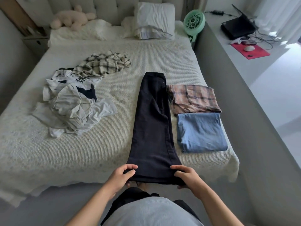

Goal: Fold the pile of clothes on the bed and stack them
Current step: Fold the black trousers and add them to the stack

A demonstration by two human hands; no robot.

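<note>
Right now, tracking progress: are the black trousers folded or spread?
Half-folded: black trousers lie leg on leg, full length; both hands pinch the hems.

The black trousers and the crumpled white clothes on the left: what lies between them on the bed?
In the head view, only bare bedspread lies between the black trousers and the white clothes; nothing else sits there.

Grey ribbed top [151, 211], seemingly sleeveless.

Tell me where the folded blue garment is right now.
In the head view, the folded blue garment lies on the bed's right side, just right of the black trousers and directly in front of the folded plaid garment.
</note>
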